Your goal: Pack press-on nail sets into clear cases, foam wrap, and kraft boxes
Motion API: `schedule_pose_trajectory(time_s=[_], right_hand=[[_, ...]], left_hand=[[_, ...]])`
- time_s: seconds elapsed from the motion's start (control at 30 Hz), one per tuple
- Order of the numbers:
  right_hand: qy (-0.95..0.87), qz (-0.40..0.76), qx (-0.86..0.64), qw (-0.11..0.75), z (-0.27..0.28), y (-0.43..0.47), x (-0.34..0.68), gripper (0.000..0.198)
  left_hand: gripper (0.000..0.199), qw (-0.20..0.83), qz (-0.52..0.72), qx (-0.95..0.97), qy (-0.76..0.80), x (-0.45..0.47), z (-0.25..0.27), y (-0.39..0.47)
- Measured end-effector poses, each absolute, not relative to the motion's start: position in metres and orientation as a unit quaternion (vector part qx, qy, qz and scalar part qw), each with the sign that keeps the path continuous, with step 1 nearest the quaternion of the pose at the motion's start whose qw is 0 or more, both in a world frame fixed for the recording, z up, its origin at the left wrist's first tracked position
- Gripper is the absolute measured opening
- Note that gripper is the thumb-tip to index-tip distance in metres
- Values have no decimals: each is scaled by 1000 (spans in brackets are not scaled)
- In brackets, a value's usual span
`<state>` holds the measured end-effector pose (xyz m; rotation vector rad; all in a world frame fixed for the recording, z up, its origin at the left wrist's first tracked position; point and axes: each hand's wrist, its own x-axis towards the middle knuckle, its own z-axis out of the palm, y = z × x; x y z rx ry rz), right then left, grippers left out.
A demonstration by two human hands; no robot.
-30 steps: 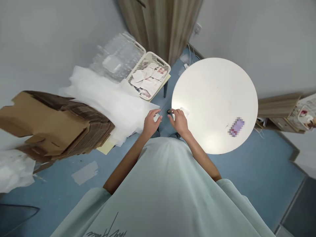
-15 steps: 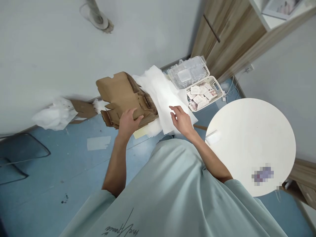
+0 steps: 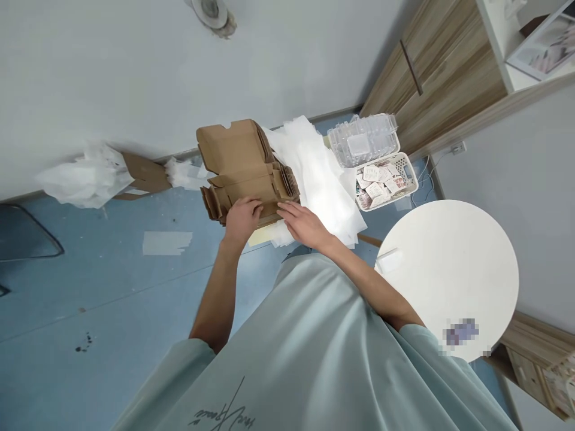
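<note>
A stack of flattened brown cardboard boxes, its top one folded open, lies in front of me. My left hand rests on the near edge of the top sheet, fingers laid over it and the thumb to the right. Touching the same edge further right is my right hand, its fingers stretched out flat and apart from a grip. White foam sheets are piled loosely to the right of the cardboard, partly behind my right hand. What lies under both palms is hidden.
Beyond the foam stand a basket of clear plastic boxes and a white basket of printed cards. A round white table is on the right, a wooden cabinet behind. White plastic bags lie left by the wall.
Both hands have come down from above onto the cardboard's near edge. My right hand has moved left, off the foam. The camera view has shifted as well.
</note>
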<state>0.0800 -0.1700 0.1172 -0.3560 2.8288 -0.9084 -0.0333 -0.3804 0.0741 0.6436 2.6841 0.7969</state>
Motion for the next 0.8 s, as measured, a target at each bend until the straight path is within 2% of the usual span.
schedule_pose_trajectory(time_s=[0.13, 0.3, 0.53, 0.63, 0.8], right_hand=[[957, -232, -108, 133, 105, -185, 76, 52], [955, -222, -97, 171, 100, -189, 72, 49], [941, -248, -113, 199, 98, -183, 64, 39], [928, -320, -108, 158, 106, -174, 71, 38], [879, -474, 36, -21, 155, -128, 113, 34]], left_hand=[[30, 132, 281, 224, 924, -30, 83, -381], [31, 91, 306, 210, 924, -21, 111, -383], [31, -81, 333, 225, 912, -21, 176, -375], [27, -178, 342, 251, 888, -20, 208, -362], [30, -262, 376, 347, 818, -6, 246, -320]])
